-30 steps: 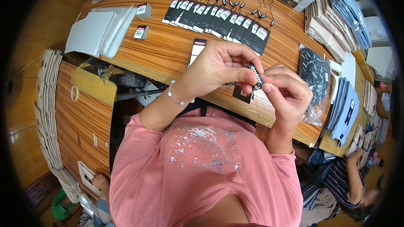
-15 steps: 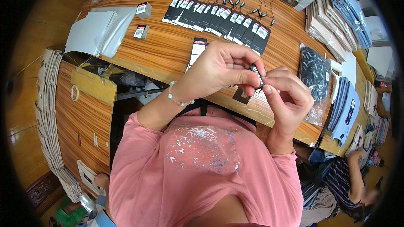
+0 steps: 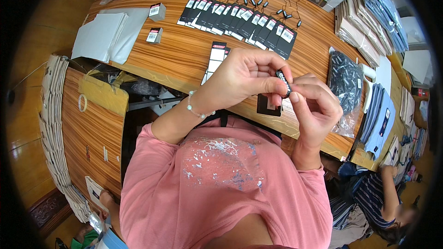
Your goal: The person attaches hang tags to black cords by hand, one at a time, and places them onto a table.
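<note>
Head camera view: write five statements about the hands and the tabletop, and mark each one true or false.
1. The left hand pinches a small black piece. True.
2. The beaded bracelet is on the right wrist. False: the beaded bracelet is on the left wrist.
3. The black hang tags lie in an overlapping row on the table. True.
4. The plastic bag lies left of both hands. False: the plastic bag lies to the right of them.
5. The right hand's fingertips are at the lower end of the small black piece. True.

Tags (image 3: 241, 23) on table (image 3: 175, 53), bag (image 3: 344, 80) right
</note>
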Tool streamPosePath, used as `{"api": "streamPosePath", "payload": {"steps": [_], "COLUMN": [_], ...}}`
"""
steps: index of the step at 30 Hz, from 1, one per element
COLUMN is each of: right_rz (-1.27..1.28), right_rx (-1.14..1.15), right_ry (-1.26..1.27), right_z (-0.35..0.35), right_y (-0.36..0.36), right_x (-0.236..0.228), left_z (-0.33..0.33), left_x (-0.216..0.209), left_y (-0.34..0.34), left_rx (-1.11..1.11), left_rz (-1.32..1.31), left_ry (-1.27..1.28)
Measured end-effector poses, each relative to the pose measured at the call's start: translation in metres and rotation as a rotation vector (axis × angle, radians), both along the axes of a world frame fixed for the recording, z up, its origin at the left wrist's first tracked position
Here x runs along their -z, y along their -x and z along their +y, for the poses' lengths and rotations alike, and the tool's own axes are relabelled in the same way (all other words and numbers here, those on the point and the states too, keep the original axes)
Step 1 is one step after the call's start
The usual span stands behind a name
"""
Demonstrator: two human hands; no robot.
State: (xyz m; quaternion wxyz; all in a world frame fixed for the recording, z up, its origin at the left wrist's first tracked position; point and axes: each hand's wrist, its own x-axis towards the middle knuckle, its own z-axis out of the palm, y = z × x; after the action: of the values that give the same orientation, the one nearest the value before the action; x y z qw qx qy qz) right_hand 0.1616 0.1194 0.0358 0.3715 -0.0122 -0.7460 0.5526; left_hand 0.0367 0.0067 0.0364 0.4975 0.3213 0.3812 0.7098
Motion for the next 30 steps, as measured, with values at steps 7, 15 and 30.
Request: {"api": "streamPosePath", "payload": {"steps": [7,15,30], "right_rz": [-0.061,-0.232,-0.249], "right_rx": [-0.124,-0.147,-0.327], "right_ry": [0.155,0.218,0.632], "right_z": [0.006,0.018,0.037], "right_y": [-0.001,0.007,0.023], "right_x": [-0.006,0.011,0.025], "left_z": [-0.003,0.005,0.055], "left_x": [-0.003,-0.003,-0.030], "left_y": [0.002,0.019,0.049], "left_rx": [-0.007,-0.119,-0.099], "left_rz": [-0.001,0.619,0.803], "left_ry": [-0.036,-0.011,0.008]}}
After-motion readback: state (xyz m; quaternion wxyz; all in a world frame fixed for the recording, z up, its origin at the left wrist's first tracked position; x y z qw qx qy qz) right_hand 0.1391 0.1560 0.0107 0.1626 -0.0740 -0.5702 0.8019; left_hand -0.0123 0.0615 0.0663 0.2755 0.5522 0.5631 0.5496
